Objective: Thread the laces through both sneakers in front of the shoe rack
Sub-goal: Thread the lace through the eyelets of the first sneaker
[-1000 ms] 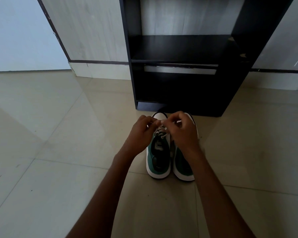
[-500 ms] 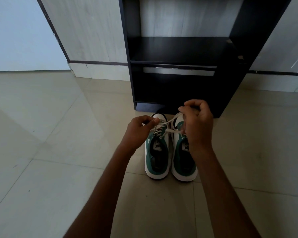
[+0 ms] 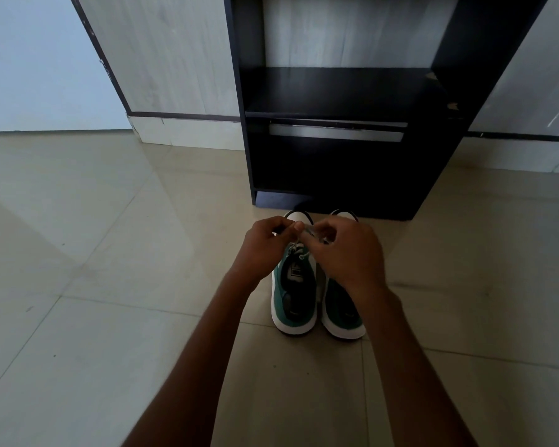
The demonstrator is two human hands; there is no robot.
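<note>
Forearms: two bare forearms rise from the bottom edge and converge toward frame centre.
Floor: glossy beige floor tiles [image 3: 78, 285], thin grout lines, faint scuffs at lower left.
Sneakers: pair side by side at centre, heels toward the bottom edge, toes near the rack base. Left green-and-white sneaker [image 3: 292, 298] with thick white sole, dark lining; right green-and-white sneaker [image 3: 342, 311] partly under the wrist.
Left hand [image 3: 265, 246]: fingers curled, thumb and forefinger pinched on the white shoelace [image 3: 299, 250] above the left shoe.
Right hand [image 3: 346, 253]: fingertips closed on the same lace, knuckles up, nearly touching the left.
Rack: black boxy wooden shoe rack [image 3: 336, 156], upper centre, chipped right edge.
Wall: pale wood-grain panel [image 3: 168, 53], upper left.
</note>
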